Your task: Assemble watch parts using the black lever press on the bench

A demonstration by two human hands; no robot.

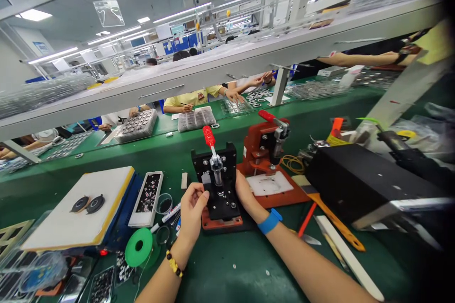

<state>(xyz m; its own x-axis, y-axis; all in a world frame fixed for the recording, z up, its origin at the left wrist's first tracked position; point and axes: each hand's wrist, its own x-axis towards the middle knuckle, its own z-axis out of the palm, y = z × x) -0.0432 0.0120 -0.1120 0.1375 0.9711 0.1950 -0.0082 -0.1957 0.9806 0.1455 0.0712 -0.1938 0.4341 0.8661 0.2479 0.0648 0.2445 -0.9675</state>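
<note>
A black toggle press (216,189) with a red-handled lever (209,136) stands on an orange base plate (222,222) directly in front of me. My left hand (192,208) wraps its fingers around a small dark block (206,183) on the press's left side. My right hand (244,190) presses against the press's right edge, and its fingertips are hidden behind the black plate. A blue band (269,221) circles my right wrist, and a beaded bracelet (174,264) circles my left.
A second red-handled press (266,139) stands to the right, beside a large black machine (366,184). On the left lie a white board with black rings (78,210), a green tape roll (139,247) and a marker (165,217). Co-workers' hands work trays beyond an overhead shelf (177,75).
</note>
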